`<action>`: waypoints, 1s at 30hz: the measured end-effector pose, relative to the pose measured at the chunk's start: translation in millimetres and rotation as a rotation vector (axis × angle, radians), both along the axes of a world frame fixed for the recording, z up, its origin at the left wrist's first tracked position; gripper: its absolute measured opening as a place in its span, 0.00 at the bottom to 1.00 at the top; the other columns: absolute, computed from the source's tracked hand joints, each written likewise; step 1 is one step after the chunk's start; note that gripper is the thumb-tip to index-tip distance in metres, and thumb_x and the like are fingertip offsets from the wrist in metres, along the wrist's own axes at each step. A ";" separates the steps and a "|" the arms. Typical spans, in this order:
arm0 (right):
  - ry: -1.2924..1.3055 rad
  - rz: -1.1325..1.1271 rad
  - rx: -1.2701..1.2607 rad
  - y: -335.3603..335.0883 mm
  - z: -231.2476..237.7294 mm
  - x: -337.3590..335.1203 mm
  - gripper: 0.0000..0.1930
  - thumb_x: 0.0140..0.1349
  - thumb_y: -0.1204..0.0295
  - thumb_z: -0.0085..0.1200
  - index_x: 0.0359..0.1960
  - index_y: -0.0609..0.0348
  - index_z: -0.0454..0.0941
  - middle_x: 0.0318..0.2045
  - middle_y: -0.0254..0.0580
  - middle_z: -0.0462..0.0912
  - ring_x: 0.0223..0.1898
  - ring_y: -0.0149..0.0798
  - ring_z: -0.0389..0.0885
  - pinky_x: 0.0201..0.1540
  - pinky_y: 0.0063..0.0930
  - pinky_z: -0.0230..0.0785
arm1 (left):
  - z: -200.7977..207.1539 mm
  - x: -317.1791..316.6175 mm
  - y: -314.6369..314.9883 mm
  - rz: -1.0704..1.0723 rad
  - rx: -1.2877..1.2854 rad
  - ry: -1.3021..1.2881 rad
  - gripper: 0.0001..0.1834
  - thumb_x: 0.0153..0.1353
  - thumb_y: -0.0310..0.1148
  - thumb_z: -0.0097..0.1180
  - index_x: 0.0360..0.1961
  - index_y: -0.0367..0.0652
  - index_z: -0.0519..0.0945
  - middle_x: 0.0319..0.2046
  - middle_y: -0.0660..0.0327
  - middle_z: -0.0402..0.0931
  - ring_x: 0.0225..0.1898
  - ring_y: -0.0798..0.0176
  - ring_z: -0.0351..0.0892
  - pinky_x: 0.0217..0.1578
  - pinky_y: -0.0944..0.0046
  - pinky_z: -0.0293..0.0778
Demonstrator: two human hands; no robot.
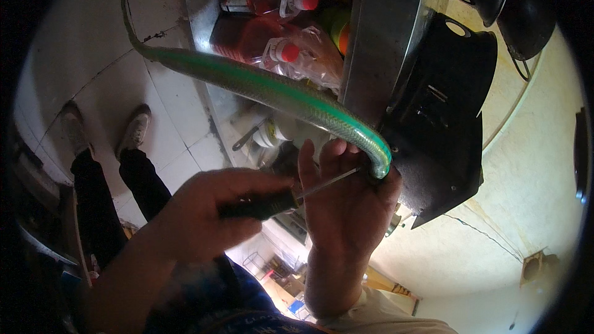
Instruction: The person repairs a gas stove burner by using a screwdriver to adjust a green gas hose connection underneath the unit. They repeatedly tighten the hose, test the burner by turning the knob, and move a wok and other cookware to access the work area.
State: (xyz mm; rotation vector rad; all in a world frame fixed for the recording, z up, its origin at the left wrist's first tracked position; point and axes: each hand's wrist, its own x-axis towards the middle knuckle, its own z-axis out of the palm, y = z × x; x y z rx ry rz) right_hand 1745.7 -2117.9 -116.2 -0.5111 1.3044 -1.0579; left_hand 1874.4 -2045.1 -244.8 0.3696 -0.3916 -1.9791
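Observation:
My left hand (213, 213) is closed round the dark handle of a screwdriver (325, 184). Its thin metal shaft points right, and the tip is close to the end of a green ribbed hose (266, 89). My right hand (349, 216) is palm up, with its fingers curled behind the hose end and the thumb at its right side. The hose bends down into this palm, and what sits at its very end is dark and hard to make out. From there the hose runs up and left, narrowing toward the tiled floor.
Bottles of red liquid (247, 37) with red caps and a clear plastic bag (315, 55) stand beyond the hose. A metal ledge (380, 31) and a black bent panel (439, 117) are at right, before a stained wall (526, 179). Two shoes (135, 127) show on the floor tiles.

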 end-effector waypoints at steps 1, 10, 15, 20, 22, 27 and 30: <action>-0.002 0.015 -0.010 -0.8 -1.4 -0.5 0.16 0.66 0.55 0.53 0.43 0.50 0.84 0.45 0.36 0.86 0.56 0.39 0.80 0.72 0.57 0.46 | -0.1 -3.6 -2.7 -0.024 0.101 0.161 0.25 0.58 0.19 0.50 0.59 0.36 0.74 0.38 0.48 0.82 0.22 0.66 0.80 0.20 0.67 0.76; -0.028 -0.001 0.014 -3.2 0.4 5.6 0.20 0.67 0.48 0.51 0.46 0.49 0.83 0.50 0.40 0.84 0.62 0.43 0.74 0.71 0.57 0.48 | 10.4 -9.2 -17.7 -0.344 0.469 0.377 0.16 0.63 0.19 0.51 0.52 0.30 0.77 0.35 0.44 0.83 0.14 0.72 0.73 0.11 0.72 0.66; 0.001 -0.022 0.023 -2.1 -1.6 6.5 0.21 0.66 0.48 0.51 0.47 0.49 0.82 0.53 0.39 0.83 0.65 0.45 0.69 0.71 0.60 0.46 | 10.7 -4.2 -22.9 -0.324 0.361 0.184 0.15 0.63 0.19 0.53 0.51 0.30 0.77 0.33 0.45 0.83 0.16 0.71 0.74 0.14 0.71 0.68; 0.063 -0.030 0.035 -2.8 -1.2 9.9 0.16 0.65 0.53 0.55 0.42 0.48 0.84 0.47 0.33 0.86 0.70 0.44 0.64 0.71 0.69 0.43 | 6.8 -5.1 -19.5 -0.239 0.223 0.073 0.14 0.63 0.20 0.55 0.50 0.31 0.79 0.33 0.47 0.84 0.17 0.71 0.75 0.16 0.69 0.70; 0.069 -0.011 0.033 -3.9 -0.8 9.7 0.15 0.65 0.52 0.55 0.42 0.47 0.84 0.47 0.32 0.87 0.70 0.44 0.64 0.71 0.70 0.42 | 3.9 -10.5 -15.5 -0.082 0.059 -0.094 0.14 0.63 0.22 0.57 0.50 0.32 0.78 0.33 0.48 0.84 0.18 0.70 0.76 0.17 0.68 0.72; -0.033 -0.012 -0.007 -1.2 -2.6 4.2 0.24 0.67 0.45 0.47 0.50 0.49 0.82 0.56 0.42 0.81 0.64 0.45 0.71 0.71 0.55 0.45 | -3.9 -5.5 -28.4 0.339 -0.470 -0.658 0.16 0.61 0.27 0.62 0.49 0.35 0.78 0.31 0.50 0.84 0.21 0.64 0.81 0.21 0.65 0.77; -0.037 0.037 -0.018 -5.3 -3.6 1.2 0.24 0.67 0.45 0.47 0.48 0.49 0.83 0.54 0.41 0.83 0.63 0.45 0.72 0.71 0.55 0.46 | 3.7 -4.0 -34.6 0.475 -0.598 -0.897 0.16 0.59 0.29 0.64 0.47 0.36 0.78 0.30 0.50 0.84 0.24 0.60 0.84 0.24 0.64 0.80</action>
